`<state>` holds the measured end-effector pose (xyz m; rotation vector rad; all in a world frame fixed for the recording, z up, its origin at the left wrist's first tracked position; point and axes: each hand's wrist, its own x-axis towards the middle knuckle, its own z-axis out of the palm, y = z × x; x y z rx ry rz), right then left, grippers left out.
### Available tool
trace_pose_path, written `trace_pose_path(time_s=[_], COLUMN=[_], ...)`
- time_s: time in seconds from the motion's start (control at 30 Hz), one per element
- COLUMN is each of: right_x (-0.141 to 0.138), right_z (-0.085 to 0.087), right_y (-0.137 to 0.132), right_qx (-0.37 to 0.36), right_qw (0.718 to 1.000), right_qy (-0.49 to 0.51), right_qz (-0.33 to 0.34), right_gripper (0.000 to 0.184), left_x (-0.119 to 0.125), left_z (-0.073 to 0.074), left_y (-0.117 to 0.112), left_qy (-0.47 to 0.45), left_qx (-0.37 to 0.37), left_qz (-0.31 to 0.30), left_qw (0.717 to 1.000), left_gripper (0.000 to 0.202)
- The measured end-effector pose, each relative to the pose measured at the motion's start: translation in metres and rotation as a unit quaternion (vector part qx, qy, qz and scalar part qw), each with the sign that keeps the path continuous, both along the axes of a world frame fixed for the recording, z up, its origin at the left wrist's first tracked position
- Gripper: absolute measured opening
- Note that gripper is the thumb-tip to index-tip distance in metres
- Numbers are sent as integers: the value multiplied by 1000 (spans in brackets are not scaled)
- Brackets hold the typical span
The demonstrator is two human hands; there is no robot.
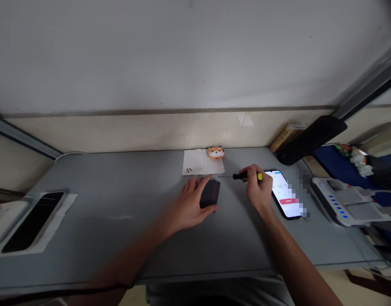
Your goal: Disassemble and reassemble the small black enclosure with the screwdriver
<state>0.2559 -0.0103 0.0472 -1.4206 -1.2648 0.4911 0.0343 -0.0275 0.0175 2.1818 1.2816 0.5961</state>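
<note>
A small dark box-shaped device with faint red lettering lies on the grey table. My left hand grips it from the left, thumb and fingers around its edges. In my right hand is a screwdriver with a black and yellow handle. Its thin shaft points left, and the tip is close to the device's upper right corner; whether they touch I cannot tell. Just behind the device, several tiny dark pieces, probably screws, lie on a white sheet of paper.
An orange animal-faced case sits on the paper's right side. A lit phone lies right of my right hand. Farther right are a power strip and a black cylinder. Another dark-screened phone lies at the left.
</note>
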Motion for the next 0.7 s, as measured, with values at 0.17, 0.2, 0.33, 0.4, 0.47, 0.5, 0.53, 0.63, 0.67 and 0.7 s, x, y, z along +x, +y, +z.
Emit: trace_pose_path(time_s=[0.17,0.2,0.33,0.4,0.47,0.5,0.53,0.63,0.67,0.7], right_x=[0,0,5,8,10,11,12,8,5,1], right_z=[0,0,1,1,0,-1,-2,-6,-6,-7], right_y=[-5,-6,-9,-10,-10,-10,-10,-13,-14,-16], right_qx=[9,16,40,54,75,89,108,176,192,200], right_qw=[997,996,996,996,995,995,993,984,981,980], right_qy=[-65,-69,-60,-54,-50,-46,-39,-4,5,8], right_qz=[44,47,46,41,34,26,15,-24,-20,-1], right_gripper=[40,39,40,41,41,41,42,44,44,45], left_x=[11,11,4,0,-4,-6,-7,-9,-10,-10], left_z=[-4,-3,-1,0,1,1,2,3,2,2], left_y=[-1,1,8,11,13,14,15,16,17,18], left_qy=[-85,-93,-88,-80,-75,-75,-76,-97,-105,-111], left_qx=[-6,-7,-28,-43,-59,-69,-79,-102,-107,-110], left_qz=[16,7,-42,-55,-64,-70,-77,-100,-107,-112], left_qw=[996,996,995,994,993,992,991,985,983,981], left_gripper=[82,81,77,77,78,78,77,74,74,74])
